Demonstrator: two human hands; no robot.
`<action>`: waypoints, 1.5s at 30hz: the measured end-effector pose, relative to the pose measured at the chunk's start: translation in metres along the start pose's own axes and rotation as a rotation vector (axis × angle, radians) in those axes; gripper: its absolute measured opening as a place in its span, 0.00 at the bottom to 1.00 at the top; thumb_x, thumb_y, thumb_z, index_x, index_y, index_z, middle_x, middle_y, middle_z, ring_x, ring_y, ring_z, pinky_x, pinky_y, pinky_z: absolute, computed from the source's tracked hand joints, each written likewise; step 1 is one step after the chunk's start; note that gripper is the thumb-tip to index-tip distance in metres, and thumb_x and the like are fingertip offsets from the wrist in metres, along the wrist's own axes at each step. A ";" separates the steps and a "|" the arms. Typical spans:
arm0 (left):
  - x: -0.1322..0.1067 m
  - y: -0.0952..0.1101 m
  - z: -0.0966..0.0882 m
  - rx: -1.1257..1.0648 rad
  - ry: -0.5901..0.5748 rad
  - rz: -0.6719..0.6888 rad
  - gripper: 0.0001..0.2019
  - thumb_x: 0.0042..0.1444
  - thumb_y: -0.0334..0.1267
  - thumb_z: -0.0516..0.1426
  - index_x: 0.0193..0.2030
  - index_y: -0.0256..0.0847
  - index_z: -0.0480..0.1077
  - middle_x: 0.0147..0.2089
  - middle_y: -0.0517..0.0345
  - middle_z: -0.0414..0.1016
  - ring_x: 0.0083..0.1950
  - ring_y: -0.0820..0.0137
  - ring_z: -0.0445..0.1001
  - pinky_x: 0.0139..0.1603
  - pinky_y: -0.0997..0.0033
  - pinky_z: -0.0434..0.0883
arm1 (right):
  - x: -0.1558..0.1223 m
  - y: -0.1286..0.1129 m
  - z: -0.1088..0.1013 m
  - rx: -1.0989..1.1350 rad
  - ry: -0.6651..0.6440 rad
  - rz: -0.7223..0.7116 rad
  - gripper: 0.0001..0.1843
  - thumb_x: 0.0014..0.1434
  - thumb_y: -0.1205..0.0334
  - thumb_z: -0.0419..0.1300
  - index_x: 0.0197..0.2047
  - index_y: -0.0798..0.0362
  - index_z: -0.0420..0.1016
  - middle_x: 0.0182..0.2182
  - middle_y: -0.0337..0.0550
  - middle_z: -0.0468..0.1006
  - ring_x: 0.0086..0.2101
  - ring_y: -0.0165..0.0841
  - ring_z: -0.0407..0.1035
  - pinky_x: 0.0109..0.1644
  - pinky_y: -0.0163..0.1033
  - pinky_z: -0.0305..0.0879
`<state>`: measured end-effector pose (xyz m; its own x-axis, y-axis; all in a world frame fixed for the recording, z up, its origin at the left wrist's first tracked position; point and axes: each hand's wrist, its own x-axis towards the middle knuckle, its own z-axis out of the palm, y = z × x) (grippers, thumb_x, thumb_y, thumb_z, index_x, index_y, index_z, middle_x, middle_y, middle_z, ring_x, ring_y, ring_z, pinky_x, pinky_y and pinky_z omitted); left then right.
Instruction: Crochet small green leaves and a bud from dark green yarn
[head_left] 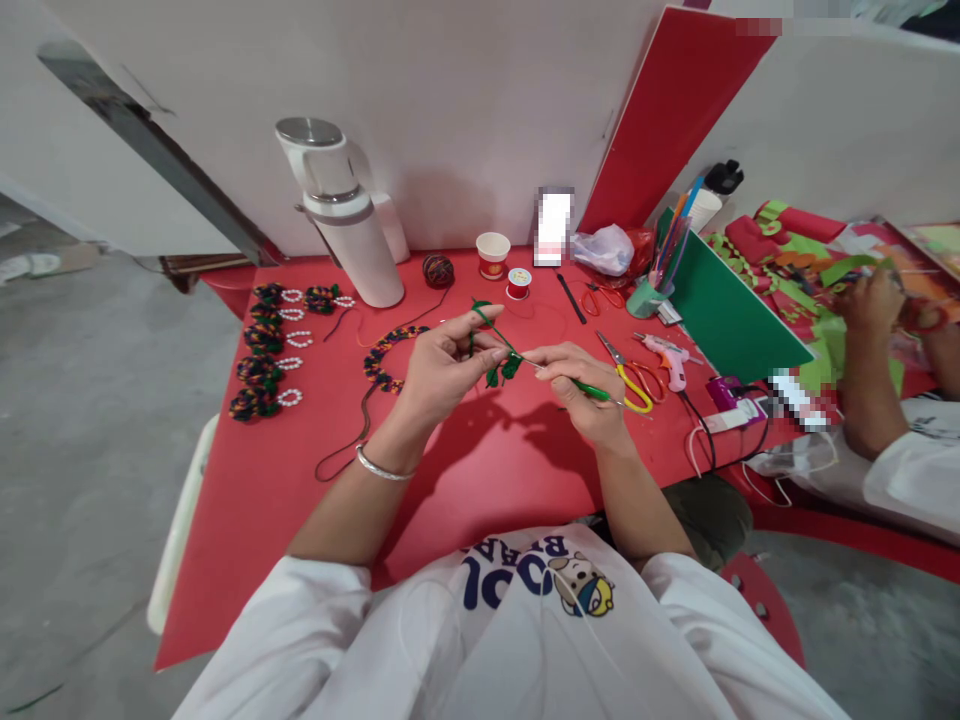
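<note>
My left hand pinches a small piece of dark green crochet work, with green yarn looped over its raised index finger. In my right hand is a crochet hook with a green handle, its metal tip meeting the crochet work. Both hands are held above the red table, close together. Just left of my left hand lies a ring of multicoloured crochet, its tail of dark yarn trailing toward the front. The hook's very tip is hard to make out among the stitches.
Several multicoloured crochet pieces with white beads lie at left. Behind stand a thermos, a yarn ball, a paper cup and a thread spool. Rightward are yellow-handled scissors, a glue gun, a green divider and a co-worker's hands.
</note>
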<state>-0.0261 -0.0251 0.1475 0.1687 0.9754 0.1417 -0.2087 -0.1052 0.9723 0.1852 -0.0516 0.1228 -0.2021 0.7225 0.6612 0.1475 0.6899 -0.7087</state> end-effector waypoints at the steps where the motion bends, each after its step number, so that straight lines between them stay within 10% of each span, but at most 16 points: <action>1: 0.000 0.000 0.000 0.004 0.003 0.003 0.30 0.48 0.41 0.75 0.58 0.37 0.80 0.32 0.55 0.83 0.31 0.69 0.79 0.33 0.71 0.74 | 0.000 0.000 0.000 0.002 0.002 0.002 0.09 0.71 0.57 0.60 0.44 0.42 0.84 0.50 0.43 0.88 0.50 0.40 0.82 0.55 0.53 0.80; 28: 0.001 -0.001 0.005 -0.171 0.092 0.003 0.25 0.40 0.39 0.78 0.47 0.38 0.84 0.28 0.56 0.84 0.27 0.71 0.78 0.32 0.71 0.77 | -0.008 0.003 0.018 -0.493 0.010 -0.410 0.09 0.70 0.65 0.60 0.50 0.45 0.78 0.55 0.51 0.84 0.49 0.37 0.81 0.49 0.47 0.77; 39: -0.020 -0.012 0.014 -0.051 0.339 0.124 0.25 0.43 0.36 0.75 0.51 0.37 0.83 0.32 0.58 0.85 0.33 0.70 0.83 0.39 0.72 0.79 | -0.014 0.004 0.037 -0.583 0.064 -0.439 0.11 0.67 0.63 0.66 0.52 0.43 0.79 0.55 0.50 0.86 0.50 0.39 0.81 0.51 0.46 0.73; 45: -0.038 -0.014 0.027 0.063 0.477 0.193 0.25 0.47 0.34 0.72 0.54 0.37 0.82 0.33 0.58 0.85 0.32 0.73 0.80 0.38 0.74 0.77 | -0.021 -0.007 0.044 -0.014 0.153 -0.042 0.09 0.72 0.58 0.60 0.46 0.44 0.83 0.52 0.46 0.87 0.51 0.38 0.81 0.55 0.48 0.77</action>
<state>-0.0041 -0.0656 0.1339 -0.3282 0.9152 0.2338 -0.1314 -0.2893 0.9482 0.1461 -0.0735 0.1029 -0.0591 0.6907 0.7207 0.1557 0.7195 -0.6768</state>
